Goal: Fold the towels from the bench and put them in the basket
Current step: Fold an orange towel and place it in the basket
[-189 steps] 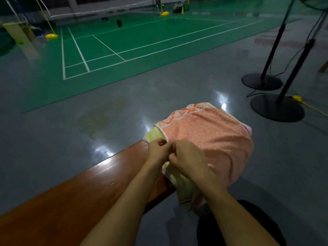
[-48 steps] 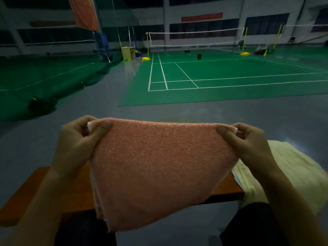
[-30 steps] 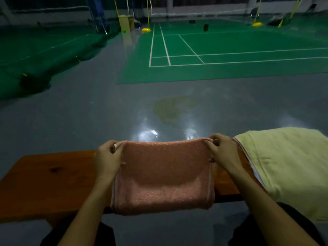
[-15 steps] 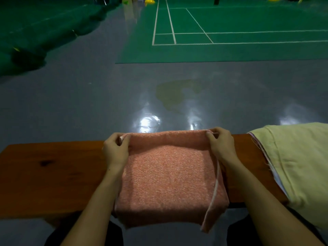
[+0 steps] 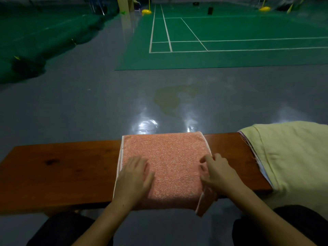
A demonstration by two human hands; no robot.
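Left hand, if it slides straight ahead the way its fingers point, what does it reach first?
The left hand lies flat on the pink towel, fingers pointing away from the person. It would likely cross more towel to its far fold, then floor beyond the bench.

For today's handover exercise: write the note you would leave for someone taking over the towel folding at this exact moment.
Left hand: flat on the pink towel.
Right hand: resting on the towel's right edge; grip unclear.
Pink towel lies folded on the wooden bench, a loose flap hanging off the near right corner.
Yellow towel lies unfolded over the bench's right end.
No basket in view.
Left: finish pink, basket it, fold yellow.
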